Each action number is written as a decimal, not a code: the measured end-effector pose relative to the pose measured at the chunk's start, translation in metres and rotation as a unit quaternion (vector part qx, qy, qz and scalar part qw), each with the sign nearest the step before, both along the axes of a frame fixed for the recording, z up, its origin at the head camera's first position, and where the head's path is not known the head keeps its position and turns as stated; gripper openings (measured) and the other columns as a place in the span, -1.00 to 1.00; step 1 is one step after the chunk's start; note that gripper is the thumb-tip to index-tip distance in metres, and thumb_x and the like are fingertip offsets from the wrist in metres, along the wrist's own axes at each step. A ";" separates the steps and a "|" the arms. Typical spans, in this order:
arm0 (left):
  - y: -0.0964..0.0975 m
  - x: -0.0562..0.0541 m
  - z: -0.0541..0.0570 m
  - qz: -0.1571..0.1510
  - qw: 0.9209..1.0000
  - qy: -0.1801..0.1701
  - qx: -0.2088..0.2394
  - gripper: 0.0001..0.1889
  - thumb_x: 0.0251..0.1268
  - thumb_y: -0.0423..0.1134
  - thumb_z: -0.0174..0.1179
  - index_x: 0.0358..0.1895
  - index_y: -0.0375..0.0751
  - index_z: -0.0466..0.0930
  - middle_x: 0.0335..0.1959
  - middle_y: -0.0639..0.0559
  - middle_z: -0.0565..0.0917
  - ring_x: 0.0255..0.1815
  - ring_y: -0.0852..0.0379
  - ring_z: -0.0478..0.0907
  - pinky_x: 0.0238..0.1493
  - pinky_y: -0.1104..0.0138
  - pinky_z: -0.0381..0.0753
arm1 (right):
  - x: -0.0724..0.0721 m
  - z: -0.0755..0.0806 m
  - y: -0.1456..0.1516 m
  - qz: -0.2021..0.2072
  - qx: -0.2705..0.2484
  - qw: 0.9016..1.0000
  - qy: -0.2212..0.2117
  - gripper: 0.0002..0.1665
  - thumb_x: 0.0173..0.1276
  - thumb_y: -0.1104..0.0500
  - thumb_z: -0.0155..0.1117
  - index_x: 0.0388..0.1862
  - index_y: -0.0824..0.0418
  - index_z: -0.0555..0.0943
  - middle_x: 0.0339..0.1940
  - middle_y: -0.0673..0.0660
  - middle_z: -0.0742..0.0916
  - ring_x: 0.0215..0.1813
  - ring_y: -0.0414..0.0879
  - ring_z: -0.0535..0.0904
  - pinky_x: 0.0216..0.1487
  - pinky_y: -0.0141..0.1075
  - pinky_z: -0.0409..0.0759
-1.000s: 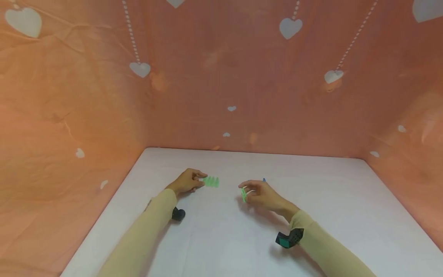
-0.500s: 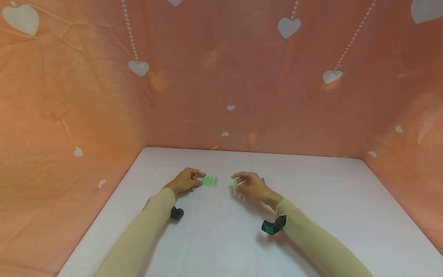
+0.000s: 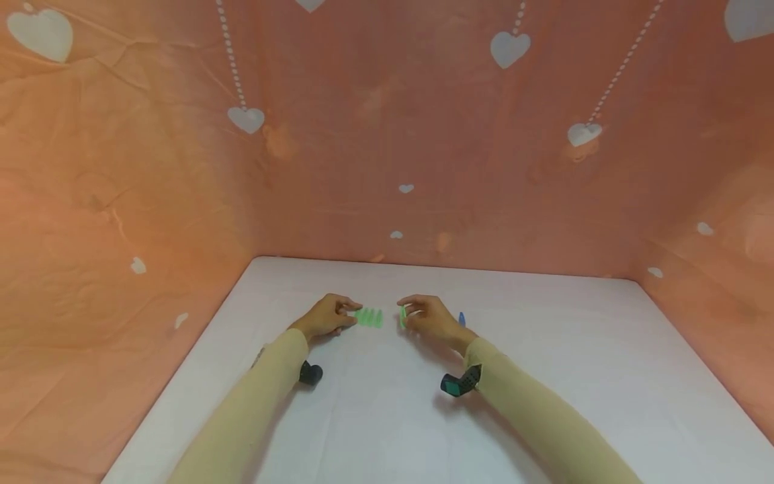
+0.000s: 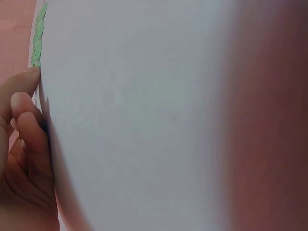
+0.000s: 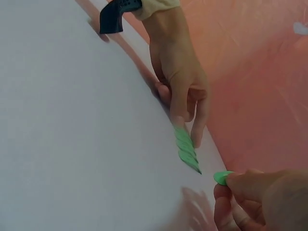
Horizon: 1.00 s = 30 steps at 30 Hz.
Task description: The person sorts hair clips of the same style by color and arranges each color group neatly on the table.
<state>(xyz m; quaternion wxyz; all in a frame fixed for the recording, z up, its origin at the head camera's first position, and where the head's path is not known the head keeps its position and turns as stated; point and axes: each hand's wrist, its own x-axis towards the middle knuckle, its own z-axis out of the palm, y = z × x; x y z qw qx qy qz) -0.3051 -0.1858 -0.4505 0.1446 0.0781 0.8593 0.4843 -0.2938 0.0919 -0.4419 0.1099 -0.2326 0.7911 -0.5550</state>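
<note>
Several flat, light green pieces with pointed ends overlap in a row [image 3: 371, 317] on the white table. At the row's left end my left hand [image 3: 326, 316] pinches the endmost piece between thumb and forefinger. In the left wrist view a fingertip meets the end of the green row [image 4: 38, 36]. To the right, my right hand [image 3: 431, 316] holds one similar green piece [image 3: 403, 316] upright between thumb and fingers. The right wrist view puts this green piece [image 5: 221, 177] a short gap from the row's pointed end, its far part covered by the fingers.
A small blue pointed object [image 3: 462, 319] lies just right of my right hand. The white table [image 3: 544, 323] is enclosed by orange cloth walls [image 3: 447, 168] with white hearts. Dark wrist devices sit on both sleeves.
My right hand has moved left and slightly away from me with the green piece, nearer the row. More of the blue object shows. My left hand stays at the row.
</note>
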 end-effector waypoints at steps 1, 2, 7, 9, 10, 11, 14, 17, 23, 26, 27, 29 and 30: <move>0.000 0.000 0.001 0.002 1.000 -0.002 0.000 -0.59 0.37 -0.38 0.27 0.27 -0.27 0.59 -0.60 0.16 0.27 -0.70 0.30 0.28 -0.62 0.53 0.34 | -0.001 0.000 -0.002 -0.003 0.002 1.000 -0.002 -0.49 0.31 0.50 0.17 0.26 0.52 0.49 -0.10 0.40 0.69 -0.36 -0.18 0.61 -0.39 -0.37 0.56; 0.001 0.000 0.001 0.001 1.000 -0.001 -0.003 -0.59 0.37 -0.39 0.27 0.27 -0.28 0.59 -0.60 0.16 0.27 -0.71 0.30 0.28 -0.62 0.53 0.34 | -0.003 -0.001 -0.004 -0.005 0.004 1.000 -0.003 -0.50 0.31 0.50 0.16 0.26 0.51 0.50 -0.11 0.38 0.68 -0.37 -0.19 0.59 -0.40 -0.38 0.55; 0.002 -0.001 0.002 0.000 1.000 0.002 -0.004 -0.59 0.37 -0.39 0.27 0.27 -0.31 0.59 -0.62 0.17 0.28 -0.71 0.30 0.29 -0.62 0.52 0.35 | -0.008 -0.004 -0.015 -0.002 0.008 1.000 0.014 -0.53 0.29 0.51 0.17 0.21 0.54 0.53 -0.15 0.39 0.68 -0.38 -0.20 0.53 -0.42 -0.41 0.49; 0.003 -0.002 0.002 -0.006 1.000 0.006 -0.004 -0.58 0.37 -0.39 0.27 0.27 -0.32 0.58 -0.62 0.17 0.29 -0.71 0.31 0.30 -0.61 0.52 0.35 | -0.010 -0.006 -0.019 -0.003 0.014 0.999 0.029 -0.55 0.28 0.52 0.20 0.17 0.54 0.55 -0.16 0.41 0.69 -0.33 -0.22 0.53 -0.38 -0.43 0.49; 0.003 -0.002 0.003 -0.009 1.000 0.009 -0.005 -0.58 0.37 -0.39 0.26 0.28 -0.33 0.57 -0.63 0.17 0.29 -0.71 0.31 0.30 -0.60 0.52 0.36 | -0.010 -0.007 -0.021 -0.005 0.018 0.999 0.034 -0.56 0.27 0.52 0.22 0.15 0.53 0.57 -0.16 0.41 0.69 -0.31 -0.21 0.53 -0.36 -0.43 0.49; 0.003 -0.002 0.003 -0.010 1.000 0.011 -0.005 -0.58 0.37 -0.39 0.26 0.27 -0.33 0.57 -0.64 0.17 0.29 -0.71 0.31 0.30 -0.60 0.52 0.36 | -0.011 -0.008 -0.024 -0.008 0.024 0.999 0.040 -0.57 0.26 0.51 0.24 0.14 0.52 0.58 -0.16 0.41 0.70 -0.29 -0.21 0.54 -0.33 -0.44 0.49; 0.002 -0.002 0.002 -0.013 1.000 0.012 -0.009 -0.58 0.37 -0.40 0.26 0.28 -0.35 0.57 -0.65 0.17 0.30 -0.71 0.31 0.31 -0.60 0.51 0.37 | -0.014 -0.013 -0.030 -0.019 0.046 0.998 0.044 -0.58 0.23 0.50 0.29 0.11 0.46 0.62 -0.17 0.35 0.71 -0.25 -0.18 0.56 -0.24 -0.43 0.52; 0.002 -0.002 0.000 -0.007 1.000 0.009 -0.012 -0.58 0.36 -0.40 0.26 0.27 -0.33 0.58 -0.64 0.17 0.31 -0.71 0.30 0.32 -0.60 0.51 0.37 | -0.014 -0.017 -0.034 -0.037 0.074 0.996 0.043 -0.56 0.23 0.48 0.30 0.12 0.37 0.65 -0.14 0.27 0.72 -0.18 -0.12 0.59 -0.14 -0.38 0.57; 0.000 -0.003 -0.002 -0.011 1.000 0.017 -0.012 -0.59 0.37 -0.40 0.26 0.26 -0.33 0.58 -0.67 0.16 0.33 -0.72 0.29 0.32 -0.60 0.49 0.37 | -0.010 -0.016 -0.036 -0.064 0.118 0.990 0.052 -0.57 0.31 0.36 0.34 0.18 0.27 0.67 -0.06 0.20 0.72 -0.16 -0.09 0.55 -0.09 -0.30 0.55; 0.000 -0.003 -0.002 -0.018 1.000 0.016 -0.007 -0.59 0.38 -0.41 0.25 0.27 -0.36 0.56 -0.68 0.17 0.33 -0.72 0.29 0.32 -0.61 0.50 0.37 | -0.009 -0.016 -0.037 -0.066 0.124 0.988 0.066 -0.56 0.31 0.36 0.34 0.18 0.29 0.66 -0.05 0.23 0.73 -0.22 -0.11 0.53 -0.15 -0.34 0.52; 0.000 -0.003 -0.002 -0.020 1.000 0.016 -0.006 -0.59 0.38 -0.40 0.24 0.28 -0.37 0.56 -0.68 0.17 0.33 -0.72 0.30 0.32 -0.61 0.50 0.36 | -0.008 -0.016 -0.037 -0.067 0.125 0.987 0.072 -0.56 0.31 0.36 0.34 0.18 0.30 0.66 -0.04 0.23 0.73 -0.22 -0.12 0.52 -0.17 -0.36 0.51; 0.000 -0.003 -0.002 -0.021 1.000 0.016 -0.004 -0.59 0.38 -0.41 0.24 0.28 -0.37 0.56 -0.67 0.17 0.32 -0.72 0.30 0.31 -0.61 0.50 0.36 | -0.007 -0.016 -0.037 -0.068 0.125 0.987 0.079 -0.56 0.29 0.37 0.34 0.17 0.32 0.67 0.00 0.26 0.74 -0.24 -0.13 0.51 -0.19 -0.37 0.49; 0.000 -0.004 -0.002 -0.018 1.000 0.015 -0.004 -0.59 0.38 -0.41 0.25 0.27 -0.36 0.57 -0.67 0.17 0.32 -0.73 0.30 0.31 -0.61 0.50 0.36 | -0.007 -0.015 -0.037 -0.070 0.124 0.987 0.079 -0.56 0.29 0.37 0.34 0.17 0.32 0.67 0.02 0.27 0.74 -0.24 -0.13 0.51 -0.19 -0.38 0.49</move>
